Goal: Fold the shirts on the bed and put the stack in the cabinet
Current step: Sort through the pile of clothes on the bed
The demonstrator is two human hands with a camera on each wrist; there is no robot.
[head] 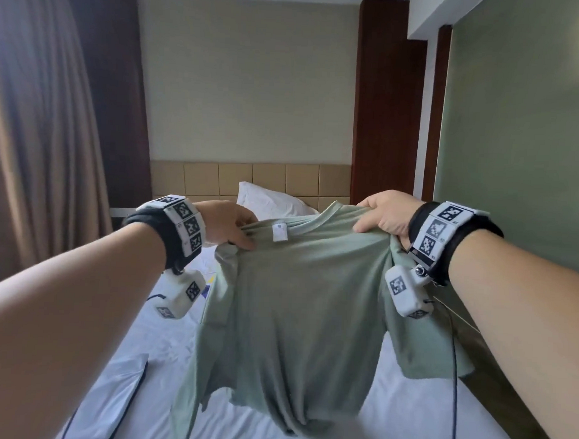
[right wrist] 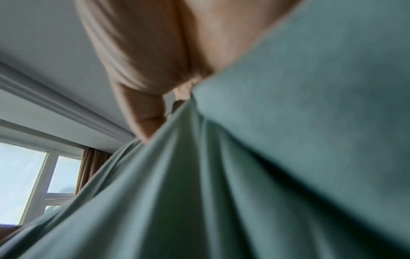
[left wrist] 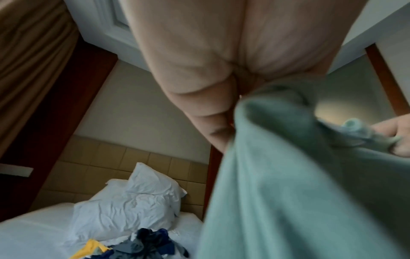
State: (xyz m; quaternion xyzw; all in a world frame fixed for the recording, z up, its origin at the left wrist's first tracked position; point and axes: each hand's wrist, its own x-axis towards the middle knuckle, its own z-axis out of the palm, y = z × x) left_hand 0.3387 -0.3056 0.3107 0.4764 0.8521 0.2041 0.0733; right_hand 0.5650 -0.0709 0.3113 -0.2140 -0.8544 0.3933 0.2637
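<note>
A sage-green T-shirt (head: pixel 295 301) hangs in the air over the bed (head: pixel 406 414), held up by its shoulders. My left hand (head: pixel 235 229) pinches the left shoulder beside the collar, where a white label (head: pixel 280 232) shows. The right shoulder is gripped by my right hand (head: pixel 383 219). The hem dangles just above the sheet. In the left wrist view the green T-shirt (left wrist: pixel 288 192) bunches under my left hand (left wrist: pixel 221 108). Green T-shirt cloth (right wrist: pixel 266 175) fills most of the right wrist view below my right hand (right wrist: pixel 150 84).
A pile of dark blue and yellow clothes (left wrist: pixel 137 245) lies on the bed near the white pillows (left wrist: pixel 133 201). A folded white item (head: pixel 117 400) lies at the bed's left. Brown curtains (head: pixel 38 128) hang on the left and a green wall (head: pixel 520 145) stands on the right.
</note>
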